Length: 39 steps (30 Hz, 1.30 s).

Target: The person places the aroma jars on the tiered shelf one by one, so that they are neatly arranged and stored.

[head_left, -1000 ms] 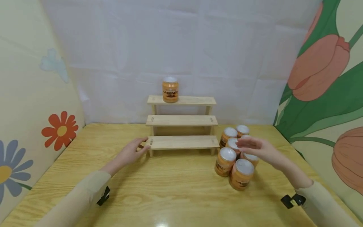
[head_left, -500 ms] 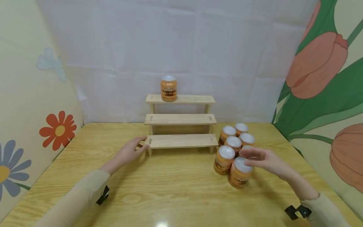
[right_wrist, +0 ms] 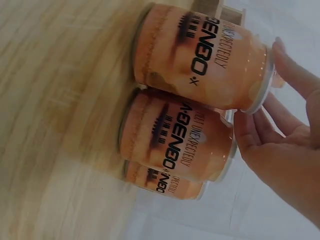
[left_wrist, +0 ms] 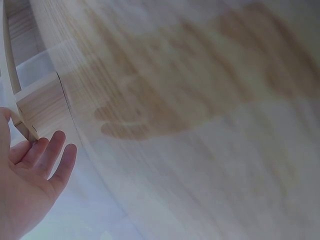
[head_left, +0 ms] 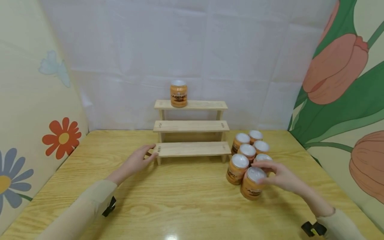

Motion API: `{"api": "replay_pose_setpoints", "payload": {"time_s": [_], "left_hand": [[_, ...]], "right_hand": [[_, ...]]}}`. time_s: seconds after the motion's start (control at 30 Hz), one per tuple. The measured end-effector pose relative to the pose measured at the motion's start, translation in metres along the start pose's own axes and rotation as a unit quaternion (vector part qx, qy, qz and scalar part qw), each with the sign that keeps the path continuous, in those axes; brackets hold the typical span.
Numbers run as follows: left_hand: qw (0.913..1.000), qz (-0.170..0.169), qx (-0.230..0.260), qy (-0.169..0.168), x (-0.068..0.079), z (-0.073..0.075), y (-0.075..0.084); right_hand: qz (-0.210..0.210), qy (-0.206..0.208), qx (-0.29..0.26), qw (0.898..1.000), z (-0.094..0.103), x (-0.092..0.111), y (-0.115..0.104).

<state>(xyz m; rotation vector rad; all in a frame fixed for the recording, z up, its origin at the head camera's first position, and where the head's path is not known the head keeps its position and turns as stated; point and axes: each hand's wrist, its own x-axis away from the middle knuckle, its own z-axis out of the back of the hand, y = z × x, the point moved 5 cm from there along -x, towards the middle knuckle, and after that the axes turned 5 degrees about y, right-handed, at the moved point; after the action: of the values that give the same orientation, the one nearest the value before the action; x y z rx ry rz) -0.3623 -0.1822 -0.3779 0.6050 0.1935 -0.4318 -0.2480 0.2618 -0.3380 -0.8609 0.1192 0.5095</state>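
Observation:
At the left end of the lowest board of a three-step wooden display shelf [head_left: 193, 149], my left hand [head_left: 138, 163] pinches the board's end between thumb and fingers. The left wrist view shows the fingertips [left_wrist: 56, 137] at the wood. My right hand [head_left: 282, 178] holds the top of the nearest orange drink can [head_left: 251, 188], thumb on one side of the rim and fingers on the other. That can stands upright on the table. Close around it are several matching cans [head_left: 236, 172] with silver lids. One more can [head_left: 178, 96] stands on the top step, left of its middle.
The middle step [head_left: 191, 126] and the lowest board hold no cans. Below is a glossy wood-grain table [head_left: 180, 206]. A white cloth [head_left: 135, 66] hangs behind, and flower-painted panels [head_left: 336, 73] flank the table.
My right hand has moved down and toward me, from above the grouped cans to the rim of the nearest one. My left hand has stayed at the shelf's end.

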Motion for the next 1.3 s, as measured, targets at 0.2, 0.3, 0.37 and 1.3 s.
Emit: {"api": "replay_pose_setpoints", "payload": {"time_s": [0.2,0.3,0.37,1.3], "left_hand": [[1.0,-0.002,0.002,-0.002,0.0,0.0,0.001],[1.0,-0.003,0.001,-0.003,0.0,-0.001,0.001],[1.0,-0.002,0.001,-0.003,0.0,0.0,0.001],[0.9999,0.01,-0.01,-0.002,0.0,0.0,0.0]], "right_hand": [[0.006,0.048,0.03,0.998,-0.006,0.004,-0.002],[-0.005,0.074,0.057,0.996,-0.01,0.007,-0.003],[-0.008,0.091,0.075,0.993,-0.013,0.009,-0.003],[-0.147,0.153,0.026,0.977,-0.026,0.023,0.004]]}}
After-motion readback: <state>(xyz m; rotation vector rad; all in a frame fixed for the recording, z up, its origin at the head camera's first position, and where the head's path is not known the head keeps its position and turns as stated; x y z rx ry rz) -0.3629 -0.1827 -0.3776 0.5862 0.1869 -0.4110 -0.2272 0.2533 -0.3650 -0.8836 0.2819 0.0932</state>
